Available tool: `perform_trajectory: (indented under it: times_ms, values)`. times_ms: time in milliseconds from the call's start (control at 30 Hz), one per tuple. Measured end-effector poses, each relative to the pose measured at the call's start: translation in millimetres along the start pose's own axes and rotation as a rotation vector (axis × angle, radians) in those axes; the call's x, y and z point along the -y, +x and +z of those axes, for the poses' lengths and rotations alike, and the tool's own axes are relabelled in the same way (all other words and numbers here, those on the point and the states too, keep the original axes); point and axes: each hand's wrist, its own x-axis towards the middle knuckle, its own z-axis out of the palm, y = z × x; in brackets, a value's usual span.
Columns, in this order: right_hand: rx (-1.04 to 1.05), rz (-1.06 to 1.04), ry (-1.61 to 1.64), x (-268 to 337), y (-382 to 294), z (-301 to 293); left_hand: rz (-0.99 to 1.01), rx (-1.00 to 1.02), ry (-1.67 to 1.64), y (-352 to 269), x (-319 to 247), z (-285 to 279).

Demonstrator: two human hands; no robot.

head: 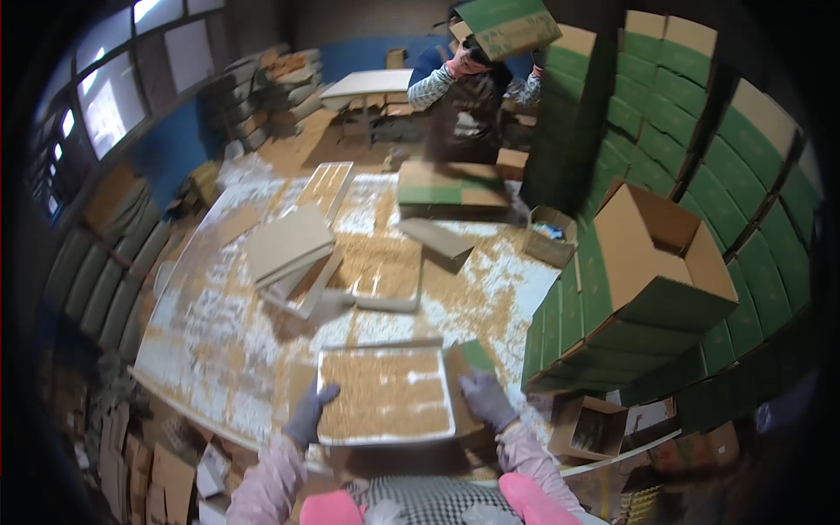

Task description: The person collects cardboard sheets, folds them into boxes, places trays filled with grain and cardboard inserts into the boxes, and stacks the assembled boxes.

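My left hand (307, 410), in a grey-purple glove, holds the left edge of a shallow white tray (451, 394), its thumb over the rim. A layer of loose tan granular material (380, 387) fills the tray, with a few white streaks showing through. At the tray's right, my right hand (489, 399) grips a brown cardboard carton flap (462, 394) with a green panel. The tray lies over this carton at the near table edge, and most of the carton beneath is hidden.
Tan granules litter the white table (216, 328). Ahead are another filled tray (387, 303) and stacked cardboard sheets (292, 243). An open green-and-brown carton (663, 262) tops a stack at right. Across the table, a person (466, 111) holds up a carton (508, 29).
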Motion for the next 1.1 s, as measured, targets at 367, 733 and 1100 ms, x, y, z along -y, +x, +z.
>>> perform_trajectory:
  times_ms: [367,733,1100]
  values:
    - [-0.053,-0.231,-0.474,-1,-7,9,0.293,0.109,1.748,31,13,-14]
    - [0.13,0.157,-0.414,55,-2,25,1.31,-0.567,2.029,158,-195,-89]
    - [-0.049,0.343,-0.146,70,-4,30,0.903,-0.103,2.295,243,-190,-129]
